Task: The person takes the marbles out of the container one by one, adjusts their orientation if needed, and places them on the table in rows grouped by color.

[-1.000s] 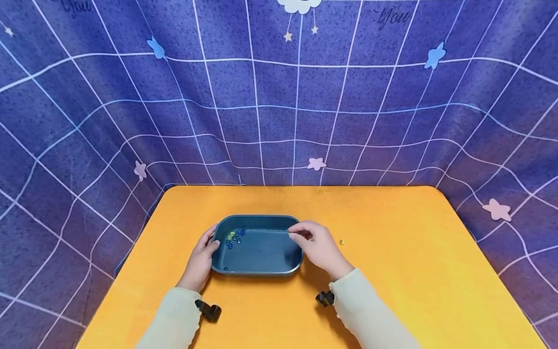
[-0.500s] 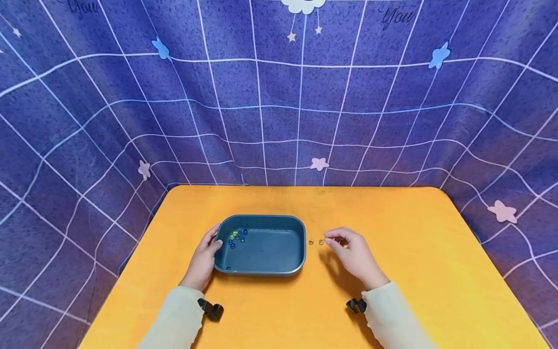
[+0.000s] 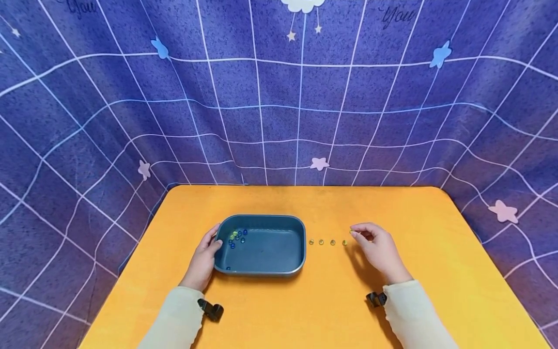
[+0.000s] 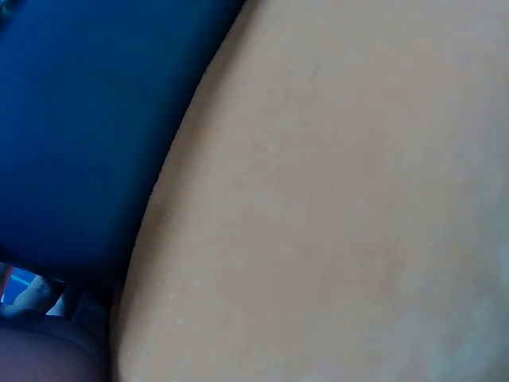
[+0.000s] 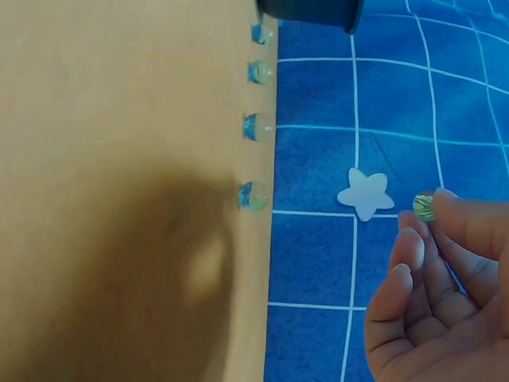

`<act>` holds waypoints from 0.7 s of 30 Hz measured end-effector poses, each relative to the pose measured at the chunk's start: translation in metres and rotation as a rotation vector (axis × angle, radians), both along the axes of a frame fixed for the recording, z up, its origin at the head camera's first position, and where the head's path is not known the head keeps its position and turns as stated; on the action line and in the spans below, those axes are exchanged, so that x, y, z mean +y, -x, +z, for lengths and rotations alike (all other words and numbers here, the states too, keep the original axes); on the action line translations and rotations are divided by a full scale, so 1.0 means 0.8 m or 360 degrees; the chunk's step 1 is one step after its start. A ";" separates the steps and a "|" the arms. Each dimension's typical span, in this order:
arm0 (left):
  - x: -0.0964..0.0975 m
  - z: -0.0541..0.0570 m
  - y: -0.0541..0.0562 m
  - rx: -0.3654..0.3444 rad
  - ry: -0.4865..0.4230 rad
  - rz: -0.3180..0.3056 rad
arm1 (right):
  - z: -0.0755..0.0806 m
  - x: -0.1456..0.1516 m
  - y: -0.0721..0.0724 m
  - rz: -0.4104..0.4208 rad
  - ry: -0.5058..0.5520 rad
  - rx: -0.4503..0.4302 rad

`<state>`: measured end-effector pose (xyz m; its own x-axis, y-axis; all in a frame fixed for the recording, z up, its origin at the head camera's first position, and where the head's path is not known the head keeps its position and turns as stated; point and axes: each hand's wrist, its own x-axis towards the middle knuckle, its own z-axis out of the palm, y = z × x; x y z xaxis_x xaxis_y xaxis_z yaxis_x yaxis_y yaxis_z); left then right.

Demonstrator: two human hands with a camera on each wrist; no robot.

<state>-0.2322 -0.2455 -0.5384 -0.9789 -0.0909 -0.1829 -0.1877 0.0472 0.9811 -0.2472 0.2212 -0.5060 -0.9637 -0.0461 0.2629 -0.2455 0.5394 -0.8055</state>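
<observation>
My left hand (image 3: 202, 259) grips the left end of a dark blue-green rectangular tray (image 3: 270, 249), thumb over the rim. Inside, near that end, lie several blue marbles (image 3: 233, 245) and yellow-green marbles (image 3: 235, 233). To the tray's right, several clear yellowish marbles (image 3: 333, 242) form a straight row on the table. Above the row's right end, my right hand (image 3: 380, 249) pinches a yellow marble (image 5: 424, 208) between thumb and fingertips, off the table. The left wrist view is mostly filled by table and tray wall (image 4: 87, 143), with the fingers partly hidden.
The orange-yellow tabletop (image 3: 279, 310) has rounded far corners. A purple-blue curtain (image 3: 279, 121) with a white grid and stars hangs behind and at both sides. A black wrist camera (image 3: 376, 299) sits at the right cuff, another wrist camera (image 3: 211, 310) at the left.
My right hand has moved rightward from over the tray's right rim, along the row and past its end. Marbles it hid now show. The left hand keeps its grip on the tray.
</observation>
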 end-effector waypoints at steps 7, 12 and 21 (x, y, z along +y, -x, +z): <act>0.001 0.000 -0.001 0.0022 -0.0020 -0.0007 | -0.015 0.006 0.010 -0.0005 0.0087 -0.0151; -0.001 0.000 0.000 0.0015 0.0001 -0.0004 | -0.028 0.013 0.016 0.0005 0.0169 -0.0277; 0.002 0.001 -0.001 0.0002 0.0021 -0.0006 | -0.048 0.021 0.024 0.0006 0.0116 -0.0367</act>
<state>-0.2317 -0.2442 -0.5375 -0.9795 -0.0896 -0.1806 -0.1864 0.0610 0.9806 -0.2662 0.2384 -0.5447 -0.9985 -0.0386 0.0387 -0.0524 0.4771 -0.8773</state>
